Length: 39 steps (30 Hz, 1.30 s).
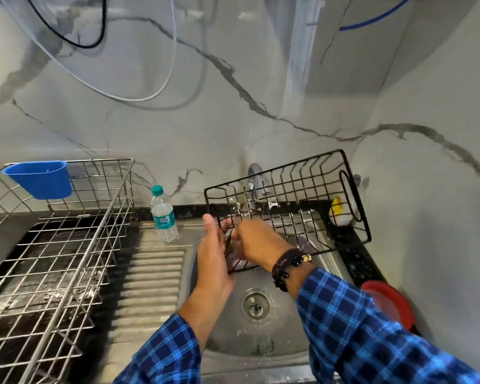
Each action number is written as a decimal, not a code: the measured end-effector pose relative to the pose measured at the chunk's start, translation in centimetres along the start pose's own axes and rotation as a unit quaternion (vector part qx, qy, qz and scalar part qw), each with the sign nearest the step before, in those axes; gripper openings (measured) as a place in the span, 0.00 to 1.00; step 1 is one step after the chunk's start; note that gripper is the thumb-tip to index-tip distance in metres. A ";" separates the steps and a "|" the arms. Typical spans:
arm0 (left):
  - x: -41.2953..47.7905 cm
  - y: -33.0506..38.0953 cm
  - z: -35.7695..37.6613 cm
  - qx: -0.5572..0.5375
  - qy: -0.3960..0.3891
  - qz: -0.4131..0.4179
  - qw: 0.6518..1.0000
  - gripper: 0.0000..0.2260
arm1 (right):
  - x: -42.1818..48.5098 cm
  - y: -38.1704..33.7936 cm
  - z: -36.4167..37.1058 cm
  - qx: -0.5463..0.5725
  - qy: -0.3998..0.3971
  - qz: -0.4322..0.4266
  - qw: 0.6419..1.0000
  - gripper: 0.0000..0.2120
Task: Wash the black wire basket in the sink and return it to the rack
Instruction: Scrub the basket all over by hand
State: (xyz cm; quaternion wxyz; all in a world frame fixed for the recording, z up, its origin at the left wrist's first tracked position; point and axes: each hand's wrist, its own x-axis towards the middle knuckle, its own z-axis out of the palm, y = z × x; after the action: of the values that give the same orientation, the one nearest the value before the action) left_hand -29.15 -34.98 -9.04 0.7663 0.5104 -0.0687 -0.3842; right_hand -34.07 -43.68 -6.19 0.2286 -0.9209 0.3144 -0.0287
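Head view. Landmark: sink (233, 322), steel, with the drain in its floor.

Black wire basket (288, 206): held in the air above the sink's far half, tilted, open side towards the camera. Its right end is higher and reaches past the sink's right rim.

Left hand (214, 253): at the basket's left end, above the sink's left edge. Thumb up on the near side, fingers behind the wires. It grips that end.

Right hand (257, 242): over the middle of the sink, inside the basket, fingers curled down onto the bottom wires. The fingertips are blurred and hidden, so I cannot tell whether they pinch a wire or only press on it. Dark bead bracelets (288, 268) on the wrist.

Tap (254, 176): behind the sink, seen through the basket's wires.

Water bottle (163, 214): upright, at the sink's far left corner.

Steel rack (67, 245): left of the sink, beyond the ribbed drainboard (153, 273). A blue cup (40, 178) hangs on its far rail.

Red container (391, 303): right of the sink.
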 end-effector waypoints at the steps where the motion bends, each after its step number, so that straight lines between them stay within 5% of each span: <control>1: 0.2 0.0 -0.2 -0.015 0.003 -0.008 1.000 0.36 | -0.1 -0.2 -0.2 -0.002 -0.021 0.008 1.000 0.11; 3: 0.1 0.2 -0.2 -0.041 0.002 -0.023 0.999 0.36 | 0.4 -0.7 -1.3 0.022 0.017 0.019 0.999 0.04; 6: 0.1 0.3 0.1 -0.074 -0.010 -0.033 0.997 0.31 | 2.1 -2.1 -3.4 0.104 0.175 0.044 0.978 0.03; 8: 0.2 0.3 0.2 -0.088 -0.014 -0.033 0.995 0.27 | 2.5 -3.0 -3.7 0.161 0.193 0.042 0.967 0.02; 13: 0.2 0.8 0.0 -0.085 -0.002 -0.004 0.996 0.32 | 0.7 -3.1 -1.9 0.000 0.040 0.003 0.999 0.06; 19: 0.5 0.4 -0.1 -0.119 -0.026 -0.014 0.992 0.28 | 0.3 -2.9 -2.4 -0.133 -0.071 -0.021 0.988 0.09; 25: 1.2 1.2 -0.2 -0.122 -0.063 0.026 0.990 0.27 | -0.3 -3.7 -4.9 -0.067 -0.167 -0.061 0.982 0.04; 28: 1.7 1.2 -0.3 -0.123 -0.057 0.045 0.990 0.27 | -0.9 -3.5 -5.2 -0.012 -0.175 -0.059 0.983 0.04; 35: 1.3 0.4 -0.2 -0.143 -0.051 0.018 0.988 0.30 | -0.7 -2.8 -3.7 -0.123 -0.042 0.000 0.991 0.11; 39: 1.3 0.9 -0.5 -0.181 -0.047 0.004 0.982 0.26 | -0.8 -3.7 -4.1 -0.107 -0.159 -0.075 0.979 0.07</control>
State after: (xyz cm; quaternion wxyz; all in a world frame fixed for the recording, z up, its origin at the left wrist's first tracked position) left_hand -27.58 -35.33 -8.89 0.8433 0.3445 -0.0361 -0.4110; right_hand -33.43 -42.21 -0.86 0.1730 -0.9537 0.2057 0.1350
